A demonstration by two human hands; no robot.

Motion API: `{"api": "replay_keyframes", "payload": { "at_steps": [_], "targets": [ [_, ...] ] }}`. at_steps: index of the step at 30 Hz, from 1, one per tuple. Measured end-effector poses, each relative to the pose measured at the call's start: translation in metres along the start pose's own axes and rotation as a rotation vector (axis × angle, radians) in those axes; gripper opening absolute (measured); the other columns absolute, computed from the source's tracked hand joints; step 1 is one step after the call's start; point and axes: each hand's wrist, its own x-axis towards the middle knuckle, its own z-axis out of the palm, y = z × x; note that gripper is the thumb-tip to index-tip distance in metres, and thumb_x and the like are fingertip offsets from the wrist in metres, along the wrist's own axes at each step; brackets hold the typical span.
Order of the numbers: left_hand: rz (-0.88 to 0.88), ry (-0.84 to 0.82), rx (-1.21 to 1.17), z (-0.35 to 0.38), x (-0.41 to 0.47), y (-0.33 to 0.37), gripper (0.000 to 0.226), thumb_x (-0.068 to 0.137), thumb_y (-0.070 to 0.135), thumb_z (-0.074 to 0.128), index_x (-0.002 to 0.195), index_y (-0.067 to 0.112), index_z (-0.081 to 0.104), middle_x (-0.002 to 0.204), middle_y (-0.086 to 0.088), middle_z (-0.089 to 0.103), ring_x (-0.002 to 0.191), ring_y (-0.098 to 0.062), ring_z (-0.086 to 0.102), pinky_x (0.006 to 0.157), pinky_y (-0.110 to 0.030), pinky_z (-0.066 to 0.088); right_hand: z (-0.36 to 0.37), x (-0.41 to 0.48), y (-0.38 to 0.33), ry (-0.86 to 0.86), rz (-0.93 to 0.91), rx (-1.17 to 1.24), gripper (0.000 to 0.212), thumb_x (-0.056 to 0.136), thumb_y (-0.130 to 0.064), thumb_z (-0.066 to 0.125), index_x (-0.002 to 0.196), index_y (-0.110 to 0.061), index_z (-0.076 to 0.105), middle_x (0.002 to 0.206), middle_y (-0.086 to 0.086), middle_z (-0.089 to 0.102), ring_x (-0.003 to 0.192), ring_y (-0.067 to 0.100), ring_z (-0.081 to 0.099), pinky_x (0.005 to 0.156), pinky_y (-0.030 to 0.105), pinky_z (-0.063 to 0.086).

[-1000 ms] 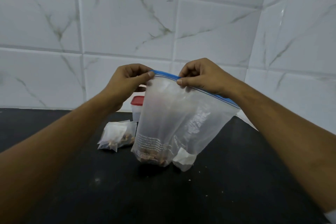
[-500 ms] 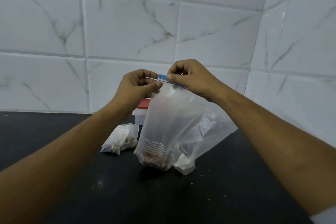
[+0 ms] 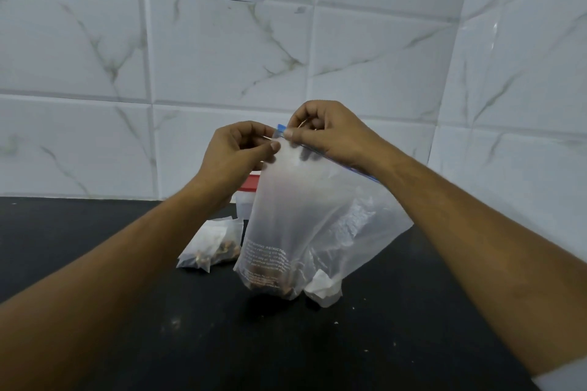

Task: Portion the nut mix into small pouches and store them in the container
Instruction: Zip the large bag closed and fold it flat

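Plastic bag (image 3: pixel 295 206), nuts (image 3: pixel 270 284) at bottom | pinched at blue zip (image 3: pixel 280 128) by left hand (image 3: pixel 236 152) and right hand (image 3: pixel 327 133), fingers clamped | pouches (image 3: pixel 212 244) beside

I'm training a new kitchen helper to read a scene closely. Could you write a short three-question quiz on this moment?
1. True or false: the left hand and the right hand both pinch the top edge of the big zip bag.
2. Multiple choice: the small filled pouches lie A) on the container's lid, B) on the black counter to the left of the bag, C) in the right hand.
3. Fill in: the container behind the bag has a ___ lid.

Key: 1 true; 2 B; 3 red.
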Motion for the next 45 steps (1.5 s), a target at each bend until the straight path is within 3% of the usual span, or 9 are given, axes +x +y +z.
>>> {"api": "replay_keyframes", "payload": {
  "at_steps": [6, 13, 17, 21, 24, 29, 35, 41, 45],
  "targets": [
    [-0.057, 0.143, 0.030, -0.028, 0.002, -0.020, 0.010, 0.092, 0.007, 0.073, 0.091, 0.016, 0.070, 0.082, -0.008, 0.069, 0.075, -0.016, 0.071, 0.073, -0.031, 0.057, -0.037, -0.011, 0.024, -0.264, 0.147, -0.321, 0.016, 0.085, -0.021, 0.085, 0.094, -0.013, 0.075, 0.077, 0.001, 0.075, 0.070, 0.013, 0.072, 0.076, 0.036, 0.054],
    [-0.061, 0.310, 0.313, -0.042, 0.003, -0.029, 0.021, 0.093, 0.009, 0.065, 0.112, 0.019, 0.065, 0.101, -0.001, 0.070, 0.096, -0.022, 0.068, 0.087, -0.040, 0.057, -0.070, -0.031, 0.046, -0.203, 0.263, -0.256, 0.013, 0.084, -0.024, 0.086, 0.088, -0.015, 0.078, 0.079, 0.001, 0.077, 0.071, 0.010, 0.068, 0.077, 0.037, 0.052],
    [0.362, 0.264, 0.659, -0.020, 0.002, -0.009, 0.031, 0.096, 0.016, 0.064, 0.127, 0.019, 0.061, 0.122, 0.003, 0.063, 0.113, -0.018, 0.058, 0.097, -0.029, 0.044, -0.063, -0.032, 0.045, -0.112, 0.199, -0.215, 0.009, 0.085, -0.019, 0.084, 0.087, -0.014, 0.077, 0.069, -0.004, 0.073, 0.064, 0.006, 0.065, 0.070, 0.028, 0.047],
    [0.607, 0.021, 0.852, 0.008, 0.003, 0.023, 0.036, 0.100, 0.037, 0.059, 0.133, 0.021, 0.061, 0.129, 0.002, 0.066, 0.121, -0.021, 0.058, 0.104, -0.041, 0.045, -0.053, -0.029, 0.037, -0.023, 0.125, -0.145, 0.010, 0.084, -0.019, 0.085, 0.087, -0.012, 0.078, 0.069, -0.006, 0.072, 0.065, 0.007, 0.066, 0.069, 0.024, 0.048],
    [0.429, -0.234, 1.029, 0.017, 0.011, 0.030, 0.043, 0.095, 0.046, 0.066, 0.133, 0.028, 0.062, 0.119, 0.010, 0.070, 0.112, -0.017, 0.063, 0.094, -0.038, 0.049, -0.050, -0.029, 0.035, 0.009, 0.094, -0.087, 0.013, 0.083, -0.016, 0.086, 0.091, -0.011, 0.078, 0.073, -0.001, 0.074, 0.068, 0.010, 0.068, 0.071, 0.025, 0.052],
    [0.287, -0.198, 0.874, -0.002, 0.026, 0.025, 0.002, 0.092, 0.033, 0.073, 0.091, 0.035, 0.073, 0.074, 0.018, 0.065, 0.072, -0.006, 0.061, 0.068, -0.032, 0.049, -0.060, -0.039, 0.046, 0.086, 0.152, 0.120, 0.017, 0.086, -0.001, 0.080, 0.100, -0.006, 0.072, 0.078, 0.005, 0.076, 0.071, 0.016, 0.073, 0.073, 0.030, 0.056],
    [0.268, -0.361, 0.851, 0.021, 0.024, 0.031, 0.035, 0.090, 0.047, 0.072, 0.118, 0.027, 0.070, 0.096, 0.011, 0.068, 0.088, -0.010, 0.063, 0.080, -0.028, 0.051, -0.035, -0.044, 0.053, 0.226, 0.155, 0.292, 0.022, 0.085, -0.002, 0.081, 0.103, -0.007, 0.069, 0.088, 0.008, 0.079, 0.076, 0.023, 0.075, 0.075, 0.037, 0.061],
    [0.253, -0.315, 0.781, 0.035, 0.035, 0.039, 0.017, 0.094, 0.037, 0.071, 0.101, 0.022, 0.077, 0.083, 0.004, 0.074, 0.079, -0.016, 0.069, 0.079, -0.039, 0.058, -0.014, -0.063, 0.082, 0.298, 0.232, 0.413, 0.025, 0.090, -0.008, 0.078, 0.113, -0.013, 0.068, 0.098, 0.005, 0.079, 0.092, 0.023, 0.076, 0.080, 0.039, 0.063],
    [0.223, -0.290, 0.759, 0.029, 0.036, 0.036, 0.019, 0.094, 0.039, 0.071, 0.100, 0.022, 0.076, 0.079, 0.005, 0.072, 0.065, -0.004, 0.063, 0.058, -0.018, 0.048, 0.014, -0.100, 0.126, 0.225, 0.444, 0.418, 0.013, 0.095, -0.010, 0.072, 0.108, -0.012, 0.069, 0.102, 0.009, 0.078, 0.086, 0.021, 0.074, 0.077, 0.038, 0.061]
  ]
}}
